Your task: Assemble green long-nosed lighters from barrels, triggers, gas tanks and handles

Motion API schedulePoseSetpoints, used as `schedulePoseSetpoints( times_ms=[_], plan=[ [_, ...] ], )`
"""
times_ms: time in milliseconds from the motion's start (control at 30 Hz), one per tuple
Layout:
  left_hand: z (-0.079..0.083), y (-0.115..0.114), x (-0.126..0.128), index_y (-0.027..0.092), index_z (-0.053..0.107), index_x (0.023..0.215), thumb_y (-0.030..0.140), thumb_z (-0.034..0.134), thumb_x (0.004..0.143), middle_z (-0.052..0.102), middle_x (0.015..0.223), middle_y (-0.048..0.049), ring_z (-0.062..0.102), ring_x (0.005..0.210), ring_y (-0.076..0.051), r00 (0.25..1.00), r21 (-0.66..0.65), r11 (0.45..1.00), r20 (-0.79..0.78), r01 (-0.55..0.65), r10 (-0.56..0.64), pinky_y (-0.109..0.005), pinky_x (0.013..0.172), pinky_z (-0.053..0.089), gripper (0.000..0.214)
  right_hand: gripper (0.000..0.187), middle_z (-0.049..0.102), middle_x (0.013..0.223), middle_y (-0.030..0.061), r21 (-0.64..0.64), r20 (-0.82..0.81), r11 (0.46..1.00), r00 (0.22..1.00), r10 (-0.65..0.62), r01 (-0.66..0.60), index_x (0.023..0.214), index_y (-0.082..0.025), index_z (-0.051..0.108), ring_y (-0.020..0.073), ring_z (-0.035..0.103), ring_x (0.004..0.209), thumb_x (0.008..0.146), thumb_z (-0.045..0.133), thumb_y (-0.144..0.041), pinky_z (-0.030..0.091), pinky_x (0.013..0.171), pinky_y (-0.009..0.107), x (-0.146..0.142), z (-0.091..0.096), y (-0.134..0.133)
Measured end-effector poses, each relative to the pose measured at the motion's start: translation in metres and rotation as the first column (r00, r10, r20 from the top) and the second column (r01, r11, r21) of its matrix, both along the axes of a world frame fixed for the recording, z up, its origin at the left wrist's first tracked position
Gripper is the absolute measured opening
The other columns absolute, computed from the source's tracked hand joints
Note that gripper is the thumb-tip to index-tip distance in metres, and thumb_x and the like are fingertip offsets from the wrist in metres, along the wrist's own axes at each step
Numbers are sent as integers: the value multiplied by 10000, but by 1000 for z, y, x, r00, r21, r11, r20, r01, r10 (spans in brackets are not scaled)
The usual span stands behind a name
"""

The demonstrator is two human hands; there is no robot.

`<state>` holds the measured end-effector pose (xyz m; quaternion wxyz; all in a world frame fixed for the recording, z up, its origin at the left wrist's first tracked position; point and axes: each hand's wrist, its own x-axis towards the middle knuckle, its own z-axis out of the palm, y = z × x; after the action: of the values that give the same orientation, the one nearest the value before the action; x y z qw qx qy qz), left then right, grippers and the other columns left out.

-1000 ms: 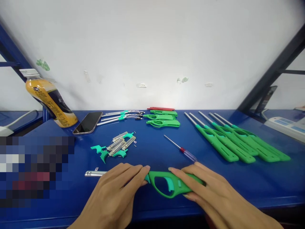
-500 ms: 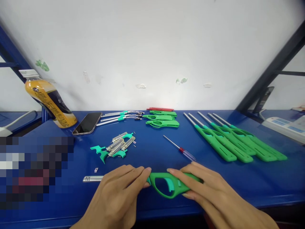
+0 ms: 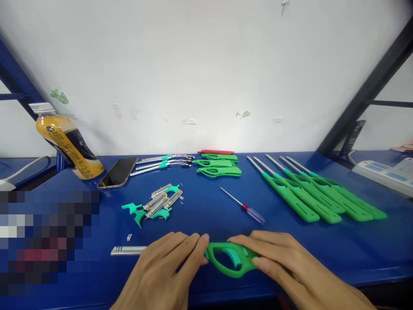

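Between my hands, near the table's front edge, lies a green utility lighter (image 3: 226, 269), its metal tube pointing left and a teal trigger showing in its loop. My left hand (image 3: 164, 269) is closed round the neck where tube meets body. The fingers of my right hand (image 3: 280, 262) are wrapped over the handle and hide most of it. Just beyond sits a screwdriver (image 3: 247, 207) with a red and clear handle. Farther left is a pile of clear fuel tanks (image 3: 159, 202) with teal triggers (image 3: 139, 216) around it.
Several assembled green lighters (image 3: 306, 202) lie at the right. At the back are green handle shells (image 3: 219, 171), a red piece (image 3: 215, 152) and metal tubes with wires (image 3: 150, 168). A phone (image 3: 118, 173) and a yellow drink bottle (image 3: 72, 146) stand left on the blue table (image 3: 200, 206).
The view has tilted up slightly, so the table things sit lower. My right hand has slid a little along the handle; both hands keep their hold on the lighter.
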<state>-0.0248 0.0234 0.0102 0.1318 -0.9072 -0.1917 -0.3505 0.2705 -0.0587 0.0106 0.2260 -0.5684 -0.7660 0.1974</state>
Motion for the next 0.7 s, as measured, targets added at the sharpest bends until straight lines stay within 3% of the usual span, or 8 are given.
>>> schedulePoseSetpoints(
  times_ms=[233, 400, 600, 700],
  plan=[
    [-4, 7, 0, 163, 663, 1325, 158, 405, 1121, 834, 1055, -36, 805, 901, -176, 1000, -39, 999, -1, -10, 10, -284, 797, 670, 328, 421, 764, 1360, -6, -57, -112, 987, 982, -155, 149, 1346, -458, 738, 263, 707, 1292, 1036, 527, -648, 575, 1083, 392, -3, 3, 4],
    [-6, 8, -2, 201, 658, 1314, 61, 450, 1057, 835, 1085, -26, 809, 923, -167, 1000, -135, 991, 15, 9, -7, -291, 916, 657, 359, 409, 796, 1289, 3, 47, -107, 994, 990, -97, 102, 1340, -463, 740, 260, 757, 1204, 1004, 598, -648, 629, 999, 367, -7, 7, 4],
    [-5, 12, 5, 189, 660, 1242, 62, 433, 1066, 842, 1041, -17, 815, 865, -153, 999, -140, 990, 31, 33, -29, -281, 869, 660, 314, 393, 795, 1275, 0, 118, -40, 991, 998, -52, 56, 1368, -456, 722, 255, 764, 1176, 993, 675, -565, 646, 987, 363, -9, 9, 7],
    [-2, 14, 9, 201, 654, 1253, 110, 417, 1092, 839, 1028, -2, 813, 837, -153, 1000, -132, 991, 27, 5, -1, -289, 837, 669, 300, 363, 773, 1275, 26, 158, -101, 986, 994, -45, 61, 1308, -385, 757, 242, 764, 1139, 956, 762, -475, 647, 957, 318, -11, 8, 10]
  ],
)
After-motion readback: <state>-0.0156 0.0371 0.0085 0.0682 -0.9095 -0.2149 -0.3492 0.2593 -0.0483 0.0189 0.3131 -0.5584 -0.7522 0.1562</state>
